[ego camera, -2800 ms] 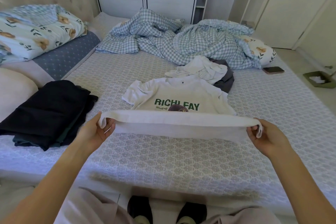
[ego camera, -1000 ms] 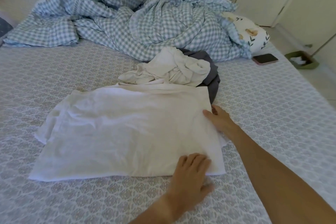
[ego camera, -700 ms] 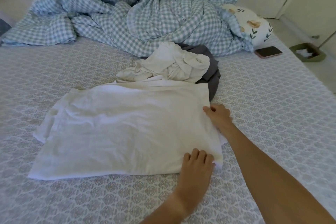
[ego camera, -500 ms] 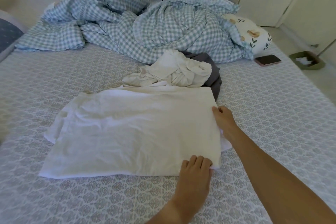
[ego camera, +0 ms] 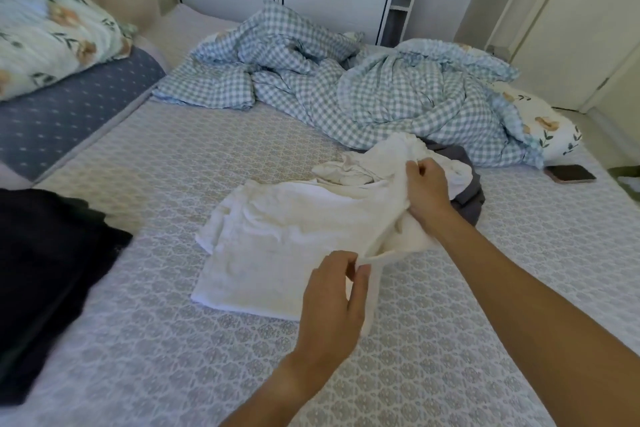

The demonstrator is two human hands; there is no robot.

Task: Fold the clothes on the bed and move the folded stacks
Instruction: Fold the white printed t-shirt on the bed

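Two hands, left (ego camera: 332, 298) and right (ego camera: 427, 194), each pinching one white shirt (ego camera: 287, 239) | one dark stack (ego camera: 45, 274)

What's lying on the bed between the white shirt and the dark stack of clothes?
Nothing: in the head view only bare patterned bedsheet separates the white shirt from the dark stack.

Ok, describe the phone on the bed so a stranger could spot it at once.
Start at the rumpled blue-checked duvet heaped across the far side of the bed, and follow it to its right end, where a floral pillow pokes out. Just in front of that pillow lies the phone: flat, dark and glossy, the only hard, rigid thing among all the fabric.
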